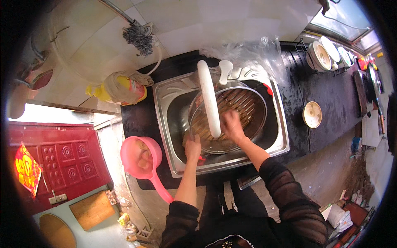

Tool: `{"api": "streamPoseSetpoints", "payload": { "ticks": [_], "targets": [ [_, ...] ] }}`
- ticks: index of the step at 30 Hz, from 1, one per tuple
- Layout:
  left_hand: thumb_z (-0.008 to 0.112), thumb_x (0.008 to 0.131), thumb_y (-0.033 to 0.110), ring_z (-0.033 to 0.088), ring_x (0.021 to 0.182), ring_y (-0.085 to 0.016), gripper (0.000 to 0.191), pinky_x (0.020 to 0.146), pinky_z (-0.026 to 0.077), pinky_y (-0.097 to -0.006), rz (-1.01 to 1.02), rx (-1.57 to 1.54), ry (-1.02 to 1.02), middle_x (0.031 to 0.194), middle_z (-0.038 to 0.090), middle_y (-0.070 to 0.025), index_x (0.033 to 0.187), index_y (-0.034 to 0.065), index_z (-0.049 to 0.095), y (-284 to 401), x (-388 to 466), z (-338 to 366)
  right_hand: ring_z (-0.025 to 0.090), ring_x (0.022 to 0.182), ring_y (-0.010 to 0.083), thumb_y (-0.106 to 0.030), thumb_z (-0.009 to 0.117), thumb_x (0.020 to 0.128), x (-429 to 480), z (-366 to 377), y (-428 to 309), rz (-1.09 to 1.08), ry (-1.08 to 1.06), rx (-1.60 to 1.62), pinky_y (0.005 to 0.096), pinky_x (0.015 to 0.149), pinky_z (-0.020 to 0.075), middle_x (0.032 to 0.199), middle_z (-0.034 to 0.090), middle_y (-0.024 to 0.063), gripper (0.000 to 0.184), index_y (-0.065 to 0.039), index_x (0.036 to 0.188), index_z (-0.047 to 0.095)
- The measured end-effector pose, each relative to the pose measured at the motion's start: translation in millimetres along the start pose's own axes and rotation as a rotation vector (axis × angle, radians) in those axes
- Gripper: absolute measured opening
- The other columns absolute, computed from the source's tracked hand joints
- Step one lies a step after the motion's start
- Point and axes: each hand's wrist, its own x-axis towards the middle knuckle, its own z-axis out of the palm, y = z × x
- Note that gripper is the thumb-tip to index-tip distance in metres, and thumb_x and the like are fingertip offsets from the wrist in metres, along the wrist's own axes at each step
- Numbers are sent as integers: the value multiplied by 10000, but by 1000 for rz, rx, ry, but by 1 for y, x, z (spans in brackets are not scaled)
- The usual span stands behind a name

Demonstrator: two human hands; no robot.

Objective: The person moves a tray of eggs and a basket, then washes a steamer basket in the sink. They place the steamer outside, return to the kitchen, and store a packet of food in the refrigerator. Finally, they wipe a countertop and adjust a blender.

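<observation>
A round metal pan with a slotted bottom point(259, 119) sits tilted in the stainless steel sink point(280, 124), overlapping another round rim behind it. My left hand point(193, 147) grips the pan's near left rim. Inside it, my right hand point(232, 125) is over the wet brownish bottom, blurred; whether it holds anything is hidden. The white faucet spout point(209, 99) arches above the pan, between my hands. Left of the sink, a pink plastic ladle point(125, 158) holds pale pieces, its handle pointing towards my left forearm.
Yellow bottles point(125, 90) draped with a cloth stand at the sink's back left corner. Clear plastic film point(248, 55) lies behind the faucet. On the black counter point(291, 93) to the right are a small bowl point(312, 114) and a rack of stacked bowls point(321, 55).
</observation>
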Motion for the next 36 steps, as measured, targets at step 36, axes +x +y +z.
{"api": "streamPoseSetpoints", "payload": {
  "ticks": [36],
  "targets": [
    [585, 784, 166, 696, 922, -345, 362, 826, 511, -419, -23, -31, -56, 920, 720, -206, 1088, -14, 665, -3, 11, -20, 683, 872, 348, -117, 656, 763, -3, 57, -87, 628, -386, 284, 454, 778, 534, 888, 702, 222, 185, -39, 913, 731]
  ]
}}
